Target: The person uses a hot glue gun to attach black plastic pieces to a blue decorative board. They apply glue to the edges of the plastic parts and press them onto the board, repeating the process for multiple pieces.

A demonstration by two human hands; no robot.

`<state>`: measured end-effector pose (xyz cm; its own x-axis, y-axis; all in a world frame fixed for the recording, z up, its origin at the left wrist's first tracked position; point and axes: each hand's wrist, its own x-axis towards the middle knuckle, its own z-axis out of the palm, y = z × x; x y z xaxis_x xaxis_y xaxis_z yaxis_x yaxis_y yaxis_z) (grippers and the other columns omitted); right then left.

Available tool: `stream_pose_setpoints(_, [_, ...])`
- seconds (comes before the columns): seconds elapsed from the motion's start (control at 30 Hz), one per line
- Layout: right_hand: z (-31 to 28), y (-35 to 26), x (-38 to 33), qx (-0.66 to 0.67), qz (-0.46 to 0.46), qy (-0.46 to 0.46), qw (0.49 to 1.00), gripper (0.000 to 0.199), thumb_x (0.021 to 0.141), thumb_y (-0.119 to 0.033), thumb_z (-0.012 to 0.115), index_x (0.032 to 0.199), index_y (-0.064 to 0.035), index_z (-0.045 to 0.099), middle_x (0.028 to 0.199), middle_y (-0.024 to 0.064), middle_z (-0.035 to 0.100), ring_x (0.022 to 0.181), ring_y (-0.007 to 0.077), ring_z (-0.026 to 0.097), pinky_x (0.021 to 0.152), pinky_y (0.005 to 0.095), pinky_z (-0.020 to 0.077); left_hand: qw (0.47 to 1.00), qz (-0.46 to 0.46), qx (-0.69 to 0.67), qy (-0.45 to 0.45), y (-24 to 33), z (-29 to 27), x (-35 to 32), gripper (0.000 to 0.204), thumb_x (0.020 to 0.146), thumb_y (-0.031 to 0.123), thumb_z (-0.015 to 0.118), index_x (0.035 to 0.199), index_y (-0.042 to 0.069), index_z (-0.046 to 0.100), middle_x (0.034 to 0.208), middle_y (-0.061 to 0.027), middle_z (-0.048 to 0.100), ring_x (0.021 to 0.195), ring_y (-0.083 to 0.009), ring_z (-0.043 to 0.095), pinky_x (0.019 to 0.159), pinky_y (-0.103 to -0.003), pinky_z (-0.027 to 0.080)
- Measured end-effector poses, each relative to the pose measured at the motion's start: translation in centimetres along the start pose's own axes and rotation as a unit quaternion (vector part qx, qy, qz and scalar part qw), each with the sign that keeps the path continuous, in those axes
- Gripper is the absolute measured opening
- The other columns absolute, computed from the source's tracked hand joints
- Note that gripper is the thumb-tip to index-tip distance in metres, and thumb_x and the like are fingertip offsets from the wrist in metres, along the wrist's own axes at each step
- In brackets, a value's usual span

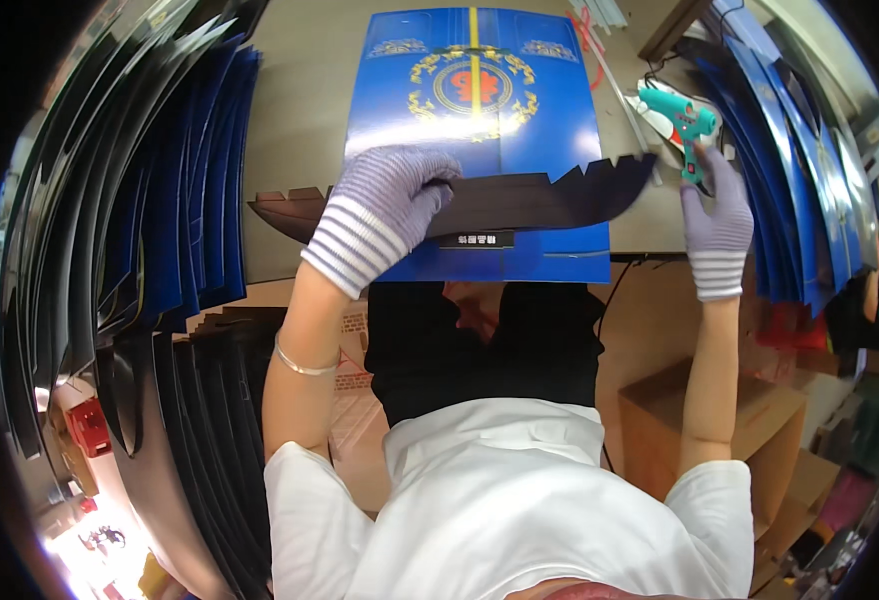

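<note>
A long dark curved strip (520, 203), with notches cut in its upper edge, lies crosswise over a blue printed panel (560, 110). My left hand (392, 195), in a grey-and-white striped knit glove, is closed on the strip left of its middle. At the right, my right hand (717, 220) in a matching glove is at the handle of a teal glue gun (682, 115). Its thumb and fingers are spread on either side of the handle's lower end. Most of the handle shows uncovered, and the gun lies on a white rest.
Stacks of dark and blue sheets (160, 190) stand along the left. More blue sheets (760, 150) lean at the right. A cardboard box (715, 410) is below the table edge by my right arm. Thin white sticks and a red cord (588, 40) lie behind the panel.
</note>
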<state>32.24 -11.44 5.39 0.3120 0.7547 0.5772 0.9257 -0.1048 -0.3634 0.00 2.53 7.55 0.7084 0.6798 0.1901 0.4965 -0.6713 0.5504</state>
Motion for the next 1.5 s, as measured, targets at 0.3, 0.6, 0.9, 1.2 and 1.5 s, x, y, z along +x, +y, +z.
stream_pose_setpoints(0.3, [7.6, -7.9, 1.0, 0.082, -0.202, -0.238, 0.946, 0.024, 0.077, -0.016, 0.071, 0.1, -0.0099, 0.065, 0.095, 0.0076, 0.063, 0.096, 0.0297, 0.058, 0.088, 0.041, 0.047, 0.999, 0.011, 0.031, 0.004, -2.2, 3.3, 1.8, 0.016, 0.074, 0.005, 0.075, 0.09, 0.002, 0.071, 0.087, -0.0109, 0.063, 0.088, -0.0298, 0.061, 0.081, -0.037, 0.05])
stream_pose_setpoints(0.6, [7.3, -9.4, -0.3, 0.008, -0.353, -0.136, 0.926, 0.014, 0.074, -0.016, 0.065, 0.087, -0.0127, 0.067, 0.086, 0.0021, 0.063, 0.091, 0.0218, 0.061, 0.083, 0.0399, 0.0458, 0.968, 0.142, 0.159, 0.132, -2.7, 4.3, -1.4, 0.019, 0.065, 0.008, 0.076, 0.084, 0.009, 0.071, 0.082, -0.0048, 0.064, 0.087, -0.0265, 0.062, 0.084, -0.041, 0.044])
stream_pose_setpoints(0.9, [6.1, -9.8, -2.3, -0.022, -0.335, -0.17, 0.926, 0.019, 0.075, -0.011, 0.065, 0.092, -0.0078, 0.071, 0.098, 0.0056, 0.069, 0.094, 0.0214, 0.064, 0.089, 0.0461, 0.0434, 0.982, 0.061, 0.122, 0.132, -1.2, 5.1, -6.7, 0.047, 0.064, 0.03, 0.082, 0.105, 0.01, 0.073, 0.105, -0.0042, 0.064, 0.104, -0.0248, 0.058, 0.092, -0.04, 0.043])
stream_pose_setpoints(1.2, [5.0, -13.2, -2.4, 0.086, -0.257, -0.223, 0.936, 0.054, 0.073, -0.008, 0.07, 0.126, -0.0027, 0.06, 0.119, 0.0143, 0.066, 0.11, 0.0318, 0.062, 0.106, 0.0517, 0.0407, 0.965, 0.112, 0.122, 0.202, -2.1, 6.3, -7.2, 0.035, 0.067, 0.027, 0.08, 0.092, 0.003, 0.072, 0.097, -0.0069, 0.067, 0.098, -0.027, 0.061, 0.087, -0.045, 0.044])
stream_pose_setpoints(1.5, [6.2, -12.5, -5.6, 0.075, -0.162, -0.248, 0.952, 0.069, 0.082, -0.02, 0.07, 0.141, 0.0046, 0.044, 0.131, 0.0226, 0.058, 0.123, 0.0349, 0.056, 0.11, 0.0453, 0.0391, 0.975, 0.086, 0.088, 0.185, -1.9, 6.4, -7.7, 0.033, 0.072, 0.026, 0.08, 0.096, 0.004, 0.073, 0.1, -0.0073, 0.069, 0.096, -0.0277, 0.062, 0.092, -0.042, 0.044])
